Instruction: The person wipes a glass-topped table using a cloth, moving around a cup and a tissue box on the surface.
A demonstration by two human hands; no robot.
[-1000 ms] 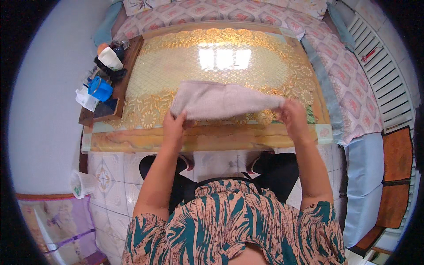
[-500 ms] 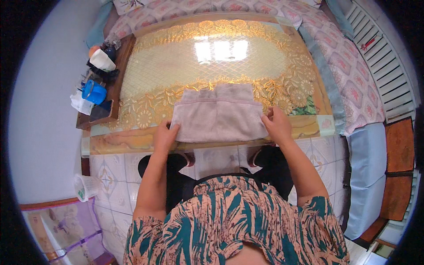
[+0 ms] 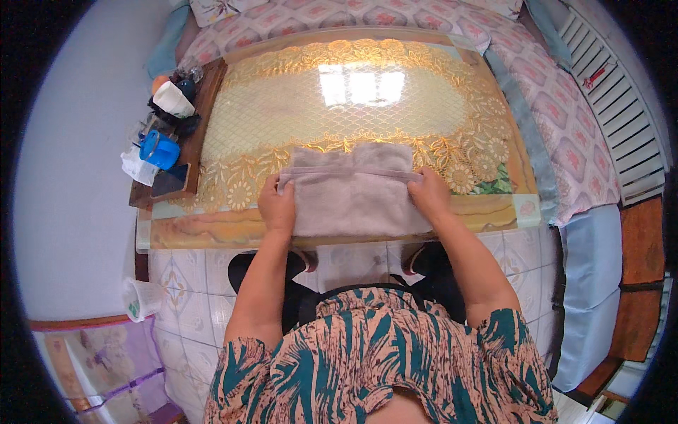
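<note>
A folded, pale mauve-grey cloth (image 3: 353, 205) lies at the near edge of the table, its lower edge close to the rim. A raised fold runs across it, and two shorter flaps stick out beyond that fold on the far side. My left hand (image 3: 277, 206) pinches the fold's left end, thumb on top. At the right end, my right hand (image 3: 429, 194) grips the same fold between thumb and fingers. Both forearms reach in from the near side. The fingertips under the cloth are hidden.
A glass-smooth cover with gold lace (image 3: 247, 85) spreads over the table. On its left side a wooden tray (image 3: 205, 113) holds a blue cup (image 3: 159, 150), a white cup (image 3: 173, 99) and small items. A patterned sofa (image 3: 565, 134) borders the right. A white basket (image 3: 142, 299) stands on the floor.
Both hands have moved from the cloth's lower sides up to the ends of its cross fold. They now grip that fold, which stands up more. The view has shifted slightly.
</note>
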